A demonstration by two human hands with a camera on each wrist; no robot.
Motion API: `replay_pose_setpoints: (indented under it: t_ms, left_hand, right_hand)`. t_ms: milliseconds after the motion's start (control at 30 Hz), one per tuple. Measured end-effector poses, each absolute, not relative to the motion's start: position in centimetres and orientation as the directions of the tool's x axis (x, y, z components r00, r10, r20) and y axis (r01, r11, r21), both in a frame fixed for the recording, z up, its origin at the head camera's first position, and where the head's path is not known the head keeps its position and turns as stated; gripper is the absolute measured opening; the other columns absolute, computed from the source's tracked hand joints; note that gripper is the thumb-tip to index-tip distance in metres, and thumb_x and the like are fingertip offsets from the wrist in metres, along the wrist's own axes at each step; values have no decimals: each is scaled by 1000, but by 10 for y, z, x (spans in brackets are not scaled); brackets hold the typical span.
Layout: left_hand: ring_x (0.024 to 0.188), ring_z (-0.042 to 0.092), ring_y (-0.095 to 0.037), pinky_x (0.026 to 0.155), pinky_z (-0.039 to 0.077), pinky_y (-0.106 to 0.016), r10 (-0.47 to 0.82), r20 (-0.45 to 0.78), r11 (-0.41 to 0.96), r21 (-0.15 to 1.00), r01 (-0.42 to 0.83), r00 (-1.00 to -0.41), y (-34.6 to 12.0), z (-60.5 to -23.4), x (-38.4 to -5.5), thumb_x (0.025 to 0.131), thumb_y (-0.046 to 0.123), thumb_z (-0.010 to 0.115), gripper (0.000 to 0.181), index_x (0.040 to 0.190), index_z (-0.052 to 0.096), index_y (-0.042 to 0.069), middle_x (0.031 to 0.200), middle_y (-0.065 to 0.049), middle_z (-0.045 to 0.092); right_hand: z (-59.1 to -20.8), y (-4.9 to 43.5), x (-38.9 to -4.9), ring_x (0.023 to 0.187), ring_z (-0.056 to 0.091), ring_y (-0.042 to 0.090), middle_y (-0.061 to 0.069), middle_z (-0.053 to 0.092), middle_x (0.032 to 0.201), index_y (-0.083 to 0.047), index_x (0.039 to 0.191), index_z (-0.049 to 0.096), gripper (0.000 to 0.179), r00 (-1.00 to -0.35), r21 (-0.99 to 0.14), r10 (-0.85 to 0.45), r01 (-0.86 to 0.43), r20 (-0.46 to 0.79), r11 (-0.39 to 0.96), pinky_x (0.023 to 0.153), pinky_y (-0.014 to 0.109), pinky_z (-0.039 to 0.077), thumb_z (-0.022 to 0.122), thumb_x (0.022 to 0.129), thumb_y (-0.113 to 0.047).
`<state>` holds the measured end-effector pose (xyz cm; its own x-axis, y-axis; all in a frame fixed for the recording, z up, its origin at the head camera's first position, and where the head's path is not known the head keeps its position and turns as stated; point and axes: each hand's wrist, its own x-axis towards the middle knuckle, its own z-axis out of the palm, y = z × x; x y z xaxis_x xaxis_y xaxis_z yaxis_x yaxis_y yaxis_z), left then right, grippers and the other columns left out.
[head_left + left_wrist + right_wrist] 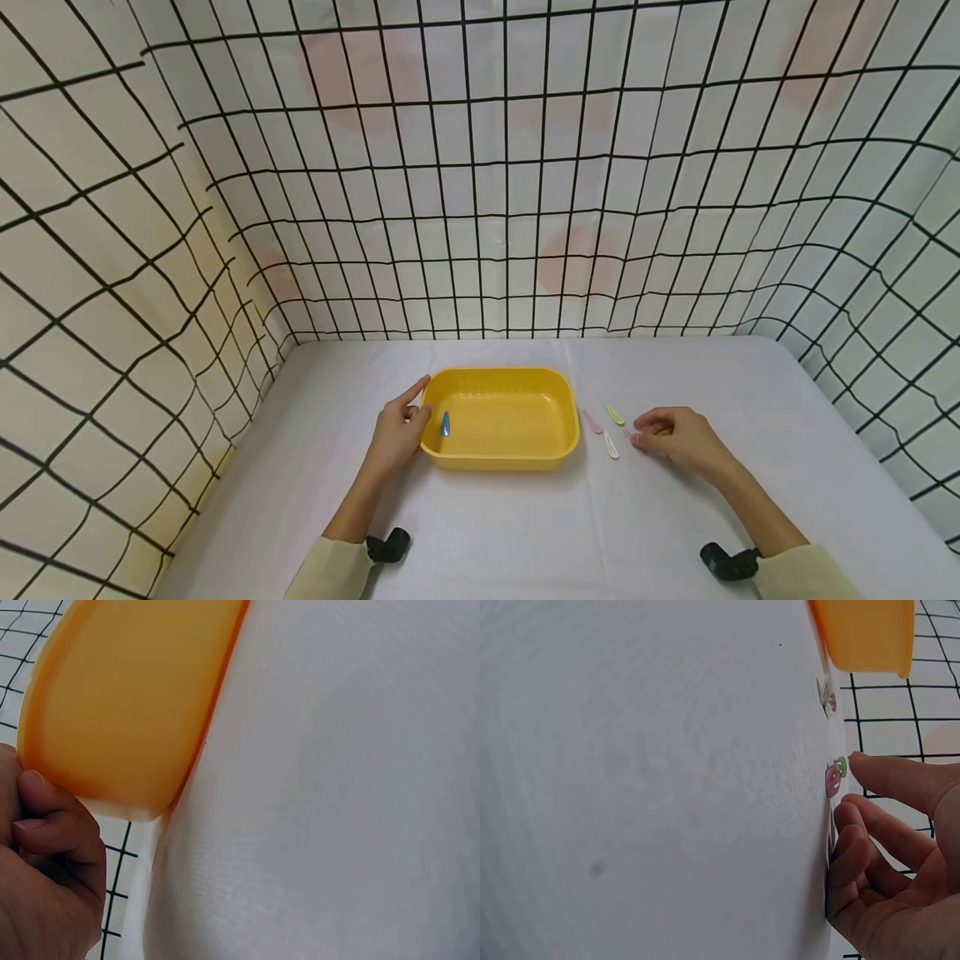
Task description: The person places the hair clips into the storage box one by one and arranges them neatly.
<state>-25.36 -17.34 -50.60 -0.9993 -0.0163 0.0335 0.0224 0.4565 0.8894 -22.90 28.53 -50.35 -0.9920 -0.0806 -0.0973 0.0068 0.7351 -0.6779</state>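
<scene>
The left hand (397, 433) grips a yellow rectangular plastic tray (510, 425). Right of it, the released right hand (684, 439) adjoins a pink rounded clip (833, 782).

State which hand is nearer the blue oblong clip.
Left. The left hand touches the left end of the yellow rectangular tray, beside the clip; the right hand is beyond the tray's right end.

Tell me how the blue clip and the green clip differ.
Place: the blue clip lies inside the yellow tray, near its left end, while the green clip lies outside it, on the white table surface.
Pose: in the head view, the blue clip points nearly straight away from the person; the green clip slants.
Both are small and slim, with one end narrower.
</scene>
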Motion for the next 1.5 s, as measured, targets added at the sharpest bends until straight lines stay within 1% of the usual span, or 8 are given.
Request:
replay_pose_setpoints:
  t_ms: [167,267,600,800,1033,1200,1300,1500]
  left_hand:
    - [49,40,-15,47,39,-21,-14,43,462,886,31,-999,-174,-506,-254,101,21,62,53,152,53,26,61,0,44]
    - [50,41,-15,48,39,-21,-13,29,460,888,20,-999,-174,-505,-253,101,22,62,53,153,52,27,62,0,45]
    - [49,41,-16,48,40,-21,-22,21,454,891,8,-1000,-171,-504,-250,101,22,62,54,153,51,27,62,-1,45]
    - [50,41,-15,48,40,-21,-24,24,445,896,11,-999,-171,-503,-252,101,21,62,54,153,52,27,62,0,45]
    - [50,41,-15,47,39,-21,-18,24,449,893,14,-1000,-173,-504,-250,101,22,62,53,153,51,26,62,0,44]
    - [49,41,-15,48,40,-21,-12,21,445,895,14,-1000,-173,-504,-248,101,21,62,54,154,51,24,62,0,45]
    - [49,41,-15,47,40,-21,-11,32,444,896,24,-999,-173,-504,-249,101,20,62,54,153,51,24,62,0,45]
    - [50,41,-16,47,40,-21,-14,28,448,894,19,-1000,-173,-504,-251,101,21,62,54,153,51,26,62,0,44]
  right_hand:
    - [-508,285,-231,77,58,15,-1,68,84,-6,108,75,30,-994,-640,-81,-16,-73,768,68,28,46,80,87,-27]
    - [-510,284,-231,77,58,15,-2,67,83,-7,106,75,28,-994,-625,-82,-23,-66,781,69,29,46,79,87,-26]
    - [-509,284,-229,73,56,13,-3,65,80,-9,101,75,20,-993,-612,-115,-75,-27,787,65,26,44,80,85,-21]
    - [-504,285,-229,72,55,12,-2,66,80,-7,100,76,18,-989,-605,-147,-114,-5,788,64,25,44,79,86,-18]
    - [-503,284,-227,73,59,13,-4,68,76,-7,97,76,15,-990,-601,-131,-75,-49,795,66,27,47,75,87,-18]
    - [-504,284,-225,70,59,13,-4,67,71,-7,93,75,11,-988,-610,-134,-63,-72,790,65,26,46,74,89,-18]
    - [-504,284,-225,70,58,14,-3,66,71,-7,91,75,12,-988,-612,-139,-66,-73,788,63,26,44,74,89,-19]
    - [-506,289,-227,70,60,14,-2,70,75,-7,94,77,13,-989,-658,-123,-41,-79,752,59,25,48,74,89,-19]
